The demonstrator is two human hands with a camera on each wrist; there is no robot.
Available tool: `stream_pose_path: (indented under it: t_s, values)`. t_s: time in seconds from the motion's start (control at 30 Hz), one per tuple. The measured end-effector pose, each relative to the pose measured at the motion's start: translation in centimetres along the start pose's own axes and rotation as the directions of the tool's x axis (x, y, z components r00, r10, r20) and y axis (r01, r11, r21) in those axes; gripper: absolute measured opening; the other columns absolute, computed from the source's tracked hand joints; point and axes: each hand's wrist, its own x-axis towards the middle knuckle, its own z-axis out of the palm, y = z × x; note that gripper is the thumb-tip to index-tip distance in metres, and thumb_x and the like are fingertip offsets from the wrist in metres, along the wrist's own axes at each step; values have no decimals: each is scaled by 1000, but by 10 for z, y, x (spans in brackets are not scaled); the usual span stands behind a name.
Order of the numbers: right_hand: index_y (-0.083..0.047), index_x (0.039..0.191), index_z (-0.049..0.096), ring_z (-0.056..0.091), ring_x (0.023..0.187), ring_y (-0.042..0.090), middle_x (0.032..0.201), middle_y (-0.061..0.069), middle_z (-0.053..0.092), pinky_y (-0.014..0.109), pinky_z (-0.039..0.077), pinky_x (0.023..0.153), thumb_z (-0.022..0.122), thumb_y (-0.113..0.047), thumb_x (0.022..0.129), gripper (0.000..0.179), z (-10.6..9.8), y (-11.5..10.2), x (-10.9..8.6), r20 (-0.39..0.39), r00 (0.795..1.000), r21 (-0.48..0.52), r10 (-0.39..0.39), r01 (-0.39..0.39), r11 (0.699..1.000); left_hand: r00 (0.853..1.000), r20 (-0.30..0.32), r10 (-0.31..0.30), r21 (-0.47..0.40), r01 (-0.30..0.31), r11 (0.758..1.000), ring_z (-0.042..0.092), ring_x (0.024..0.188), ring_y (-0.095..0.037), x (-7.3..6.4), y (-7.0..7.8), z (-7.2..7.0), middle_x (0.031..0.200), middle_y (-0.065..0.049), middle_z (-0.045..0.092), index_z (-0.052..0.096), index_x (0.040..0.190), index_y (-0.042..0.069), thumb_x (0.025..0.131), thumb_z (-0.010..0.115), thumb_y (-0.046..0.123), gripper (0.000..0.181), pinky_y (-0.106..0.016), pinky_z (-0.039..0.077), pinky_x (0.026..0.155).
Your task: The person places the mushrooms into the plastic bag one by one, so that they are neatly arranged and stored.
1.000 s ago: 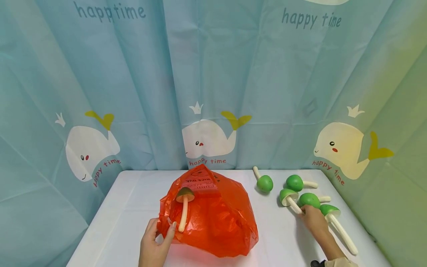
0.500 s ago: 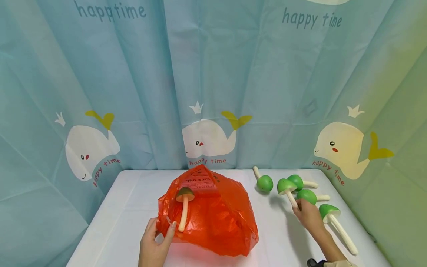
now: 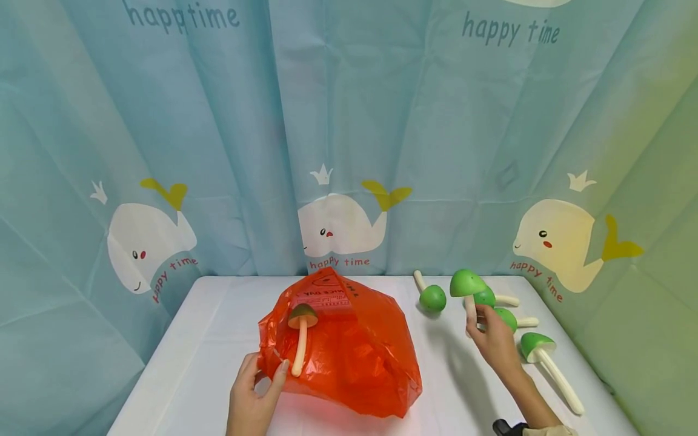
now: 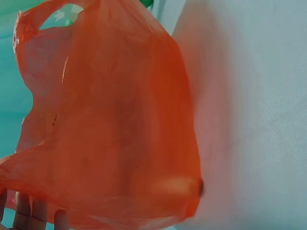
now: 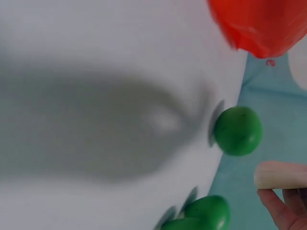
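Observation:
My left hand [image 3: 253,390] pinches the left edge of an open red plastic bag [image 3: 376,357] in the head view. Inside the bag's mouth lies one toy mushroom [image 3: 302,345], its cap dark through the red film. Its end also shows faintly through the bag [image 4: 144,96] in the left wrist view. On the right, my right hand [image 3: 493,339] grips a green-capped toy mushroom [image 3: 466,283] by its pale stem, cap up, raised above the table. The stem's lower end [image 5: 278,175] sticks out past the fingers in the right wrist view.
Several more green mushrooms lie on the white table [image 3: 212,339]: one at the back [image 3: 432,298], two partly behind my right hand, and a long-stemmed one [image 3: 545,357] at the right edge. A blue whale-print curtain [image 3: 245,151] hangs behind the table.
My right hand has lifted one green mushroom from the group, moving it up and slightly left, and its cap has tipped upright. The left hand and bag have hardly moved.

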Motion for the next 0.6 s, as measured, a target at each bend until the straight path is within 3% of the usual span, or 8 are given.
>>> stream_pose_path:
  t_s: [0.13,0.27,0.4,0.6]
  values:
    - [7,107,57,63,86,31,97,17,64,21,53,66,63,0,86,24,1,-15,4,-18,1000,70,23,-21,997,1000,2,21,-2,-21,1000,55,89,-13,0,1,0,97,0,56,64,103,2,86,71,14,22,-35,53,78]
    - [7,106,57,63,85,30,95,15,65,8,47,65,64,2,84,24,2,-32,8,-56,998,114,-10,16,993,1000,5,29,0,-29,1000,55,89,-13,0,1,0,97,0,56,64,105,3,86,71,15,23,-33,53,78]
    - [7,114,56,63,87,27,98,15,64,7,46,66,64,1,87,30,0,-51,11,-77,996,165,-34,47,985,1000,1,25,0,-25,1000,56,89,-13,0,1,1,97,0,57,64,105,3,85,71,15,24,-34,53,78]
    - [3,123,52,60,90,8,105,12,63,11,49,71,63,1,88,37,-6,-78,10,-48,998,259,-38,49,965,1000,12,3,-3,-3,1000,55,90,-17,-1,0,1,98,-2,57,64,105,1,86,71,16,26,-41,53,79]
